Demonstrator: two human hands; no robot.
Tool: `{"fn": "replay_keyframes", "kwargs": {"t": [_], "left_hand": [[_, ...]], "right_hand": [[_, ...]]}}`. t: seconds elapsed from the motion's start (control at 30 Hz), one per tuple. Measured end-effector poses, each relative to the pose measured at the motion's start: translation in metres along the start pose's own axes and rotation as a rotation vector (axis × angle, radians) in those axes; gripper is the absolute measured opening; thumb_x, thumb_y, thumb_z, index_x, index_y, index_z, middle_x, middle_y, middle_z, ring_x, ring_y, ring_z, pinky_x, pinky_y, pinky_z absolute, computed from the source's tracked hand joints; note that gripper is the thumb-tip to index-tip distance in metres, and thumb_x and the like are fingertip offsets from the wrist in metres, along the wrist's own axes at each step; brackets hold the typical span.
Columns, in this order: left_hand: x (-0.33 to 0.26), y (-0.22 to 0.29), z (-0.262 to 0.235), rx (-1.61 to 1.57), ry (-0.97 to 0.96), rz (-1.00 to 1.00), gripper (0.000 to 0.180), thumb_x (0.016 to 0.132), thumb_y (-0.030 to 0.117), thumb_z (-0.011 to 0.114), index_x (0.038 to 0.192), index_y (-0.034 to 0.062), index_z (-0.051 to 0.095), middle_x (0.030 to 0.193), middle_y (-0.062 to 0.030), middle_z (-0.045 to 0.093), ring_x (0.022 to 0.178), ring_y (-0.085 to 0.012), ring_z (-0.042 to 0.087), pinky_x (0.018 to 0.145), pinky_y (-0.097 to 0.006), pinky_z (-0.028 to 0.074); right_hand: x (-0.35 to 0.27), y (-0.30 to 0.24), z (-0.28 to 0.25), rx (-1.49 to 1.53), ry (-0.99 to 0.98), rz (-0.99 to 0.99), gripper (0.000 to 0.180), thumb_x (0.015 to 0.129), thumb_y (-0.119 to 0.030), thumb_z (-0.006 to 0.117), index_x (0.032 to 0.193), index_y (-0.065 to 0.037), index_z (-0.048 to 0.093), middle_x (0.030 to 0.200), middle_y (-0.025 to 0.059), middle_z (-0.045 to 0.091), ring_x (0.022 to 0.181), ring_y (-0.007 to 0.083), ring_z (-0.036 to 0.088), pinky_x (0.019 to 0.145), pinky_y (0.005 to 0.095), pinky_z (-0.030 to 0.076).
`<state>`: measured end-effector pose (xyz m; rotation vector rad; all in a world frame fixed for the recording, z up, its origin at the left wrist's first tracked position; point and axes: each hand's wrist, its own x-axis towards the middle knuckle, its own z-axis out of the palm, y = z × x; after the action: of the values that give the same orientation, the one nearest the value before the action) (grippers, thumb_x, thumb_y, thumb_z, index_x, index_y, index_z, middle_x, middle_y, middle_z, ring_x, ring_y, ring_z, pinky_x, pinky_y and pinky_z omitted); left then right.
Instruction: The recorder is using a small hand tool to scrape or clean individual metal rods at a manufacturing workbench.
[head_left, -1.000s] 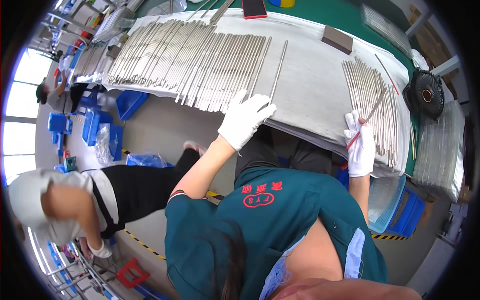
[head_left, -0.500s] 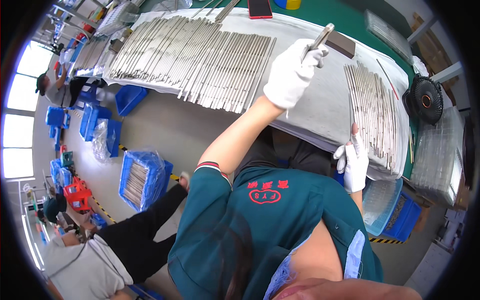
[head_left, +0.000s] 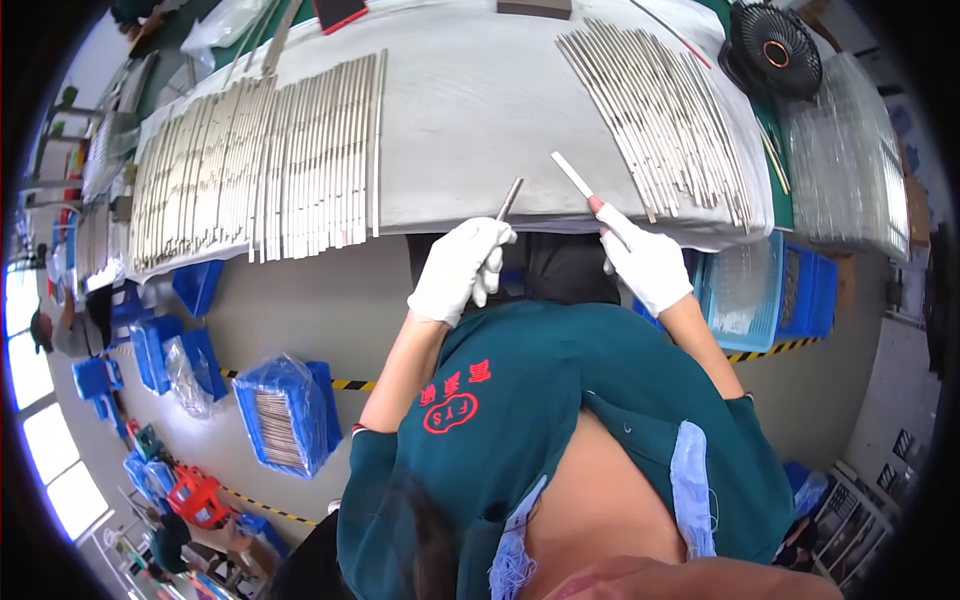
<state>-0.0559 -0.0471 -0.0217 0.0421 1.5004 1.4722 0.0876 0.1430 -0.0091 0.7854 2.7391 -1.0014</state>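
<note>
Both hands wear white gloves and are just off the table's near edge, a short way apart. My left hand (head_left: 458, 268) is closed round a short grey metal tool (head_left: 511, 198) whose tip points up and away; its lower part is hidden in the fist. In my right hand (head_left: 648, 264), with a bare fingertip showing, is a slim silvery metal rod (head_left: 572, 175), gripped near its lower end and slanting up to the left. Many similar metal rods (head_left: 325, 155) lie side by side on the left of the table, and another row of rods (head_left: 660, 120) lies at the right.
A white cloth (head_left: 470, 120) covers the table. At its far side are a brown block (head_left: 534, 8) and a red-edged phone (head_left: 340, 14). A black fan (head_left: 772, 52) and clear plastic trays (head_left: 845, 155) stand at right. Blue bins (head_left: 283, 418) sit on the floor.
My left hand has come down and nearer from its raised position, still holding the metal tool. My right hand has moved left from the right-hand row, with a rod held out. The view has shifted.
</note>
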Motion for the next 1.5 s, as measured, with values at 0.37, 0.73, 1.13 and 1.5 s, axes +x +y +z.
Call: {"fn": "replay_keyframes", "kwargs": {"t": [0.37,0.73,1.13,1.5], "left_hand": [[0.014,-0.01,-0.001,-0.349,-0.23,-0.288,0.022,0.092,0.024,0.051,0.099,0.0039,0.058,0.056,0.0038,0.044,0.039,-0.0028,0.032,0.033,-0.017,0.022],[0.027,-0.01,-0.008,-0.415,-0.318,-0.345,0.037,0.092,0.023,0.048,0.12,-0.0013,0.051,0.053,0.0075,0.033,0.039,-0.0021,0.026,0.031,-0.018,0.019],[0.021,0.001,0.002,-0.152,-0.165,-0.294,0.033,0.091,0.024,0.052,0.112,-0.0012,0.058,0.055,0.0063,0.042,0.037,-0.001,0.025,0.033,-0.018,0.017],[0.02,-0.001,0.003,-0.142,-0.128,-0.293,0.031,0.091,0.023,0.053,0.111,0.0004,0.06,0.054,0.0075,0.039,0.039,-0.0004,0.024,0.035,-0.018,0.015]], "right_hand": [[-0.007,0.007,0.009,-0.011,-0.058,-0.009,0.041,0.09,-0.018,0.049,0.129,-0.028,0.049,0.057,0.0029,0.058,0.05,0.0125,0.058,0.054,0.0247,0.047],[-0.006,0.016,0.01,-0.13,0.025,-0.179,0.044,0.089,-0.02,0.049,0.133,-0.028,0.045,0.054,0.0038,0.055,0.046,0.0198,0.055,0.047,0.0308,0.044],[-0.007,0.012,0.002,-0.425,-0.035,-0.351,0.046,0.09,-0.021,0.045,0.134,-0.033,0.04,0.055,0.0056,0.053,0.045,0.0245,0.053,0.041,0.0356,0.041],[-0.005,0.009,0.009,-0.402,0.033,-0.371,0.044,0.086,-0.017,0.051,0.129,-0.03,0.048,0.05,0.0048,0.049,0.039,0.0227,0.05,0.038,0.0337,0.039]]}}
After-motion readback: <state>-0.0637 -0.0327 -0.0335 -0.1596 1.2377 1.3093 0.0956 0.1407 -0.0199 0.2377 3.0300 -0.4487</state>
